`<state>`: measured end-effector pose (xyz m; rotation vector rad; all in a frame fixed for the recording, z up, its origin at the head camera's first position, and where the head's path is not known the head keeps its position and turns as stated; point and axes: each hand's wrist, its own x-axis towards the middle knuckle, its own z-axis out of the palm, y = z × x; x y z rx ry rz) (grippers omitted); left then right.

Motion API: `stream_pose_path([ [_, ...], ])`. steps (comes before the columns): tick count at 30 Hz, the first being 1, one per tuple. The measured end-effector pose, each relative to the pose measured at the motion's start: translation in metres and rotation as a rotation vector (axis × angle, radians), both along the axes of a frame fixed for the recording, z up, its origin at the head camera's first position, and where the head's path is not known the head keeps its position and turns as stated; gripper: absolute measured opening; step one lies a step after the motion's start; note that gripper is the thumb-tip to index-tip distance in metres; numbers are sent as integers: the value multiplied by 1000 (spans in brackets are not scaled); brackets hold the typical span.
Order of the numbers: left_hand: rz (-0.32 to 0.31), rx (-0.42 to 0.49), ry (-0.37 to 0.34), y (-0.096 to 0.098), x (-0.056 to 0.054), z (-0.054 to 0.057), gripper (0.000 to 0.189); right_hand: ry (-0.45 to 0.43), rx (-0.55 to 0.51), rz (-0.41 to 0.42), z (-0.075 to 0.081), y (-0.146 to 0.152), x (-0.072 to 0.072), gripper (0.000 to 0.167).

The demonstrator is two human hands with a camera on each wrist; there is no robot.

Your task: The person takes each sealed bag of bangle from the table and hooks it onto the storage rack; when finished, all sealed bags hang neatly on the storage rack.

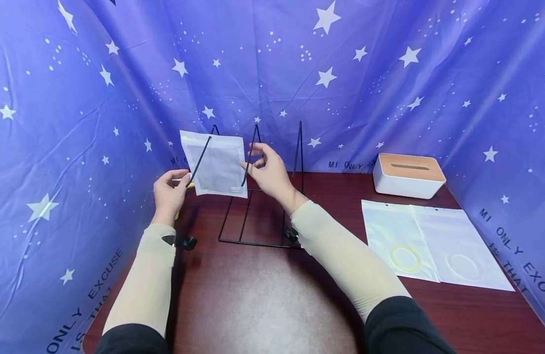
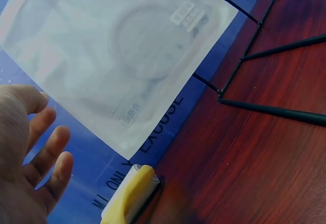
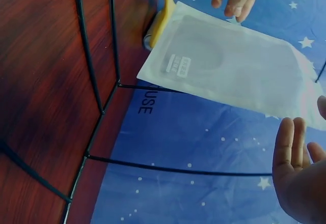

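A white translucent pouch [image 1: 216,164] stands upright at the left end of a black wire rack [image 1: 263,243], with a slanted wire crossing its front. A ring-like outline and small printed labels show through it in the wrist views. My left hand [image 1: 169,194] is at the pouch's lower left edge, fingers loosely bent and thumb tip close to that edge. On the other side, my right hand [image 1: 270,172] reaches past the rack's middle upright. Its thumb tip overlaps the pouch's right edge, while the fingers [image 3: 285,145] extend loosely, tips right at the edge.
Two flat white pouches [image 1: 387,226] with ring shapes lie at the right of the table [image 1: 263,300]. Behind them stands a white tissue box [image 1: 407,174] with a wooden lid. A yellow and white object [image 2: 130,196] lies beyond my left hand. Starry blue curtains [image 1: 263,59] enclose the table.
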<state>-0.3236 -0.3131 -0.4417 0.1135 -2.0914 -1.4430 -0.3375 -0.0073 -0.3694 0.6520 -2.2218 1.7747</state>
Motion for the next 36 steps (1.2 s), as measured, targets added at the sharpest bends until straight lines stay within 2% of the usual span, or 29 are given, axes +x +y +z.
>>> stream_pose_path([
  [5, 12, 0, 36, 3, 10, -2, 19, 24, -33, 64, -7, 17, 10, 53],
  [9, -10, -16, 65, 5, 18, -3, 21, 55, -45, 78, -14, 31, 18, 48],
  [15, -53, -52, 42, 5, 33, -6, 22, 105, -46, 76, -21, 51, 29, 36],
  [22, -122, -126, 52, 14, 52, -15, 23, 164, -65, 86, -2, 75, 70, 30],
  [23, -133, -133, 53, 15, 54, -17, 22, 158, -72, 86, -4, 79, 71, 29],
  [31, -198, -184, 6, 25, 68, -32, 20, 147, -76, 23, -12, 113, 81, 28],
  [36, -263, -187, -23, 32, 75, -40, 23, 142, -67, -25, -12, 134, 87, 28],
])
